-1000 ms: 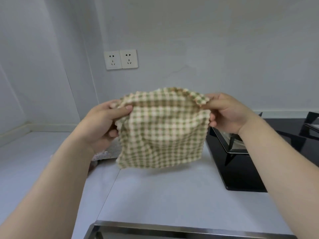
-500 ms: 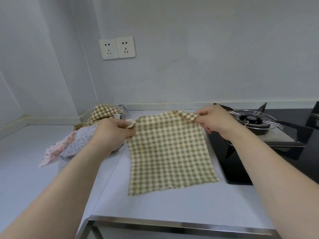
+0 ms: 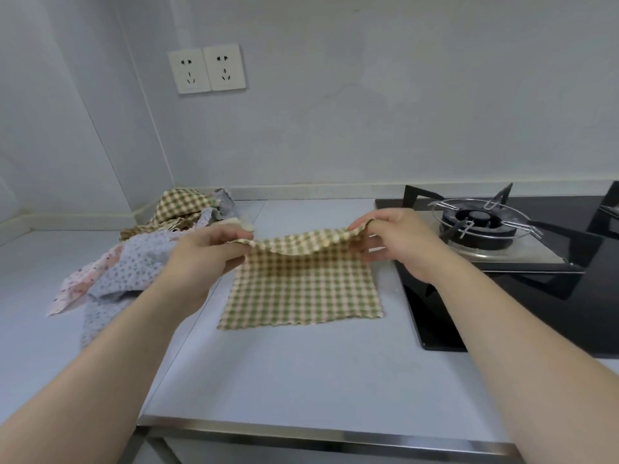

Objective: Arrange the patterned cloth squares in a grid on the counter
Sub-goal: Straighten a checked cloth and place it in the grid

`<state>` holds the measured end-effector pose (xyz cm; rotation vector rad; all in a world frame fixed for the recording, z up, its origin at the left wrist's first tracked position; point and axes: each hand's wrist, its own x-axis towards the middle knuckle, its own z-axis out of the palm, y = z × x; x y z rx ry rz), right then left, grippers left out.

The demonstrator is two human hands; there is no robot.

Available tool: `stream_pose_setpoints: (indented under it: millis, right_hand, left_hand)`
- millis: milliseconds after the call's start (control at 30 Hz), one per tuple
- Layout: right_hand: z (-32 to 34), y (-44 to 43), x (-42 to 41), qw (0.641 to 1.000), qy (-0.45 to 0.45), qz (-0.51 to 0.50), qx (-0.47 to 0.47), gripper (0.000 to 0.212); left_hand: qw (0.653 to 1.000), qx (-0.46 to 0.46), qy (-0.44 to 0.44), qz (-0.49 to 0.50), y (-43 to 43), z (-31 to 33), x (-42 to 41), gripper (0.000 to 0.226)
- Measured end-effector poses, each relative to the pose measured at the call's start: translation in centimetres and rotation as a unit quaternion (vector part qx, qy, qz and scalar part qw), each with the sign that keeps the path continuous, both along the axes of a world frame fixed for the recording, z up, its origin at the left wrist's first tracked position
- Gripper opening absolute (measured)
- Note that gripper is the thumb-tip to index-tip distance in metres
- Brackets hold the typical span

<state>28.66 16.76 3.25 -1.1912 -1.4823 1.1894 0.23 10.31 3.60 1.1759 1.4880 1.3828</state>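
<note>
Room in front — hemmed at the sides
Bare table (image 3: 301, 373) lies before the green checked cloth (image 3: 301, 293); a heap of cloth squares (image 3: 134, 266) crowds the left, the gas hob (image 3: 522, 262) the right.

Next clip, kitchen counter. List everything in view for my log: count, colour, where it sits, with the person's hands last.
checked cloth square: one, green and cream, centre of the counter, near edge lying down, far edge lifted
cloth pile: several, exact count unclear; brown check, blue-grey floral, pink floral; left of the square
counter: one, white, across the foreground
steel rim: one, silver, at the counter's near edge
gas hob: one, black glass, right
burner: one fully visible, dark, under a metal pan support
wall sockets: two, white, upper left wall
left hand: pinches the square's far left corner
right hand: pinches its far right corner
</note>
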Motion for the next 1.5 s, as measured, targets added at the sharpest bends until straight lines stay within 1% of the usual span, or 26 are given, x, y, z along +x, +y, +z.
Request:
stream_pose_setpoints:
  millis: [67,133,267,300,333,367,400,433,467,533,667,833,933,1100,1200,1333,1433,1500]
  right_hand:
    - [-0.6,-0.2,-0.1,1.000,-0.027,0.010,-0.012,0.030]
    - [-0.8,-0.2,-0.1,0.999,-0.038,0.017,-0.032,0.030]
    - [-0.5,-0.5,-0.1,0.994,0.000,0.013,-0.104,0.032]
    - [-0.4,-0.6,-0.1,0.993,-0.002,0.011,-0.121,0.036]
    - [-0.3,-0.7,-0.1,0.991,-0.023,0.012,-0.133,0.043]
    - [-0.2,-0.9,-0.1,0.989,-0.052,0.017,-0.140,0.045]
    - [-0.1,-1.0,-0.1,0.986,-0.074,0.022,-0.146,0.040]
    - [0.0,-1.0,0.0,0.984,-0.086,0.024,-0.152,0.030]
    - [0.0,-1.0,0.1,0.983,-0.088,0.025,-0.160,0.020]
    - [-0.1,-1.0,0.3,0.980,-0.100,0.031,-0.166,0.013]
    - [-0.1,-1.2,0.2,0.971,-0.165,0.071,-0.158,0.022]
    - [0.1,-1.8,0.0,0.965,-0.186,0.096,-0.158,0.030]
    - [0.0,-2.1,-0.1,0.958,-0.219,0.103,-0.152,0.029]
    - [0.1,-2.4,-0.2,0.946,-0.282,0.107,-0.122,0.026]
    - [0.2,-2.6,-0.3,0.925,-0.347,0.115,-0.098,0.025]
    - [0.5,-2.8,-0.4,0.914,-0.383,0.112,-0.075,0.025]
    - [0.7,-3.4,-0.8,0.903,-0.409,0.115,-0.064,0.027]
    - [1.2,-3.8,-0.9,0.889,-0.441,0.114,-0.051,0.030]
  left_hand:
    - [1.000,-0.030,0.007,-0.002,-0.1,-0.1,-0.1,0.011]
    - [0.998,-0.061,0.033,-0.004,-0.2,0.1,-0.3,0.010]
    - [0.995,-0.075,0.058,-0.039,-0.4,0.9,-1.0,0.011]
    - [0.993,-0.074,0.077,-0.057,-0.6,1.0,-1.2,0.009]
    - [0.988,-0.073,0.114,-0.077,-0.8,1.2,-1.5,0.009]
    - [0.978,-0.072,0.170,-0.098,-0.9,1.4,-1.8,0.011]
    - [0.964,-0.070,0.226,-0.117,-1.1,1.6,-2.0,0.015]
    - [0.952,-0.070,0.268,-0.131,-1.2,1.7,-2.1,0.020]
    - [0.943,-0.072,0.293,-0.143,-1.3,1.9,-2.2,0.022]
    - [0.925,-0.086,0.331,-0.163,-1.4,1.9,-2.2,0.024]
    - [0.879,-0.101,0.431,-0.176,-1.3,1.7,-1.8,0.025]
    - [0.820,-0.123,0.527,-0.189,-1.3,1.5,-1.4,0.018]
    - [0.792,-0.124,0.565,-0.195,-1.4,1.5,-1.0,0.017]
    - [0.732,-0.144,0.635,-0.201,-1.6,1.6,-0.4,0.016]
    - [0.720,-0.143,0.648,-0.205,-1.5,1.6,-0.3,0.015]
    - [0.713,-0.152,0.648,-0.222,-1.7,1.8,-0.3,0.018]
    - [0.694,-0.166,0.663,-0.224,-2.0,2.1,0.0,0.016]
    - [0.685,-0.173,0.677,-0.208,-2.3,2.5,0.3,0.023]
